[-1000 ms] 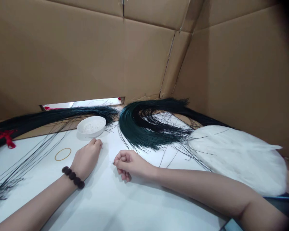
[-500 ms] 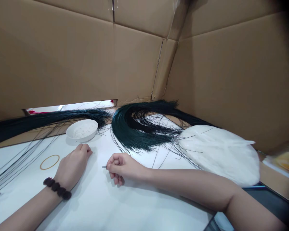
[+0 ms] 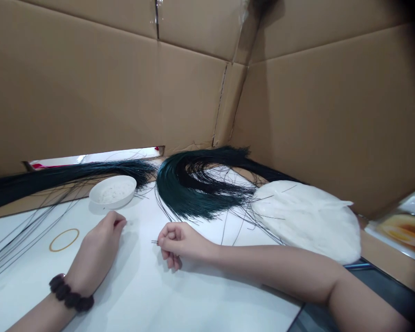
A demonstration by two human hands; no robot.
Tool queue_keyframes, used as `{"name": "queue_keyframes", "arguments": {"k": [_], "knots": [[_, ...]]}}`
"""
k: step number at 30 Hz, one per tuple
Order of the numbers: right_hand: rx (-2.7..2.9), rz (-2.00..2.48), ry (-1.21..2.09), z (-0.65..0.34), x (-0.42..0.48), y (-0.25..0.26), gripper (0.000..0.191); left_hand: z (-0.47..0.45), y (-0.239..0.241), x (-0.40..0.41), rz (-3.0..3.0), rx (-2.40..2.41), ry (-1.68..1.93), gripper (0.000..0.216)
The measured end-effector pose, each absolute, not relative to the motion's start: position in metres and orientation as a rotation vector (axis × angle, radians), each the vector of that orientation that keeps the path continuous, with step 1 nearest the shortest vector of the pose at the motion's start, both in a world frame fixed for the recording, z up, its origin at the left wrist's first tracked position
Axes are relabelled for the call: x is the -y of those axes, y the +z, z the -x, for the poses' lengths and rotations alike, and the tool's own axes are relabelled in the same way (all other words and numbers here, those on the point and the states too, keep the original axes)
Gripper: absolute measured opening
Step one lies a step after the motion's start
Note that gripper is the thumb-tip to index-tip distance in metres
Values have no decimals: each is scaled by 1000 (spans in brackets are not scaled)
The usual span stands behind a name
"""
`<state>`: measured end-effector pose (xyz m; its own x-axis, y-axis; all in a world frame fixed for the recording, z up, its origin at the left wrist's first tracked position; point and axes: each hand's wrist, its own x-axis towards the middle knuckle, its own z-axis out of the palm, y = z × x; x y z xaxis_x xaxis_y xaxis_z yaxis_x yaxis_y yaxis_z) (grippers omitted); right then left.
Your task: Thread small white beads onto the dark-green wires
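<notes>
My right hand (image 3: 175,244) is closed in a pinch on thin dark wires (image 3: 154,241), whose short ends stick out to the left of the fingertips. To its left, my left hand (image 3: 102,242) has thumb and forefinger pressed together just above the white table (image 3: 134,295). Whatever the left fingertips hold is too small to make out. A dark beaded bracelet (image 3: 71,295) circles that wrist. Just beyond the left hand stands a white bowl (image 3: 126,199) with small whitish bits in it. A yellow rubber band (image 3: 64,240) lies beside the left hand.
A curved bundle of dark green wires (image 3: 173,189) lies behind the right hand. Another dark bundle (image 3: 65,177) stretches along the back left, with loose strands in front. A white padded bag (image 3: 307,219) sits at right. Cardboard walls (image 3: 107,92) enclose the back and right side.
The view has shifted slightly. My right hand has moved a little to the right with the wires, widening the gap between the hands. Both hands keep their pinch.
</notes>
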<state>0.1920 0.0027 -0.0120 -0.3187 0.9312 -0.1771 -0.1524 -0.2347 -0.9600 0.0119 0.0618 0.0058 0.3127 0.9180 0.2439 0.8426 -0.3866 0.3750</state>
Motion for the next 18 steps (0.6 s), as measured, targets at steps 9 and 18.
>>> {"name": "queue_keyframes", "arguments": {"k": [9,18], "knots": [[1231,1102,1624,-196,-3,-9,1,-37,3,-17,-1766,-1181,659,23],[1260,1166,1573,-196,-1,-11,2,-41,-1,-16,-1398,-1046,669,18]]}}
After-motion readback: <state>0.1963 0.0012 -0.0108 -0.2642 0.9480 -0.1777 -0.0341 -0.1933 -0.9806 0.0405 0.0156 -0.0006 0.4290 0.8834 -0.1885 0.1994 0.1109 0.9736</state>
